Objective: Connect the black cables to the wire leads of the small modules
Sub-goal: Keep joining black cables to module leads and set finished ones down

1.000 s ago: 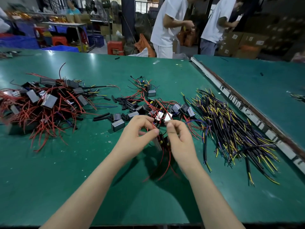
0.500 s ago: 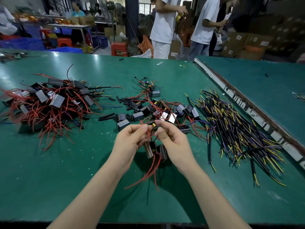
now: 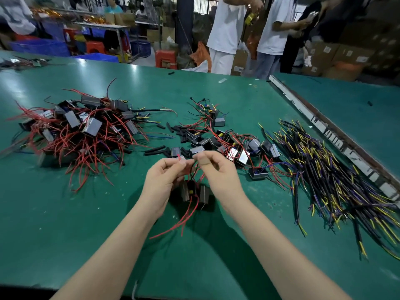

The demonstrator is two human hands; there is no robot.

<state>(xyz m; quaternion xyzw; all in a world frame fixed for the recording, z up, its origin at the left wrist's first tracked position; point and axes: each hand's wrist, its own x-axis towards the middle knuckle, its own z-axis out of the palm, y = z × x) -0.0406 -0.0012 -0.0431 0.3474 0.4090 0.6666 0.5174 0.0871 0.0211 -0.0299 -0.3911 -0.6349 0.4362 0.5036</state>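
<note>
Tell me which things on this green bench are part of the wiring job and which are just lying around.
In the job:
left hand and right hand, pinching red wire leads
two small modules hanging below the hands
pile of black cables
middle heap of modules
big pile of modules

Lying about:
short black tubing pieces
scrap of tape

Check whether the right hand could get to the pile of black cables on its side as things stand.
Probably yes. The pile of black cables lies open on the green table, nothing between it and the right hand, but its fingers are pinching wire leads.
</note>
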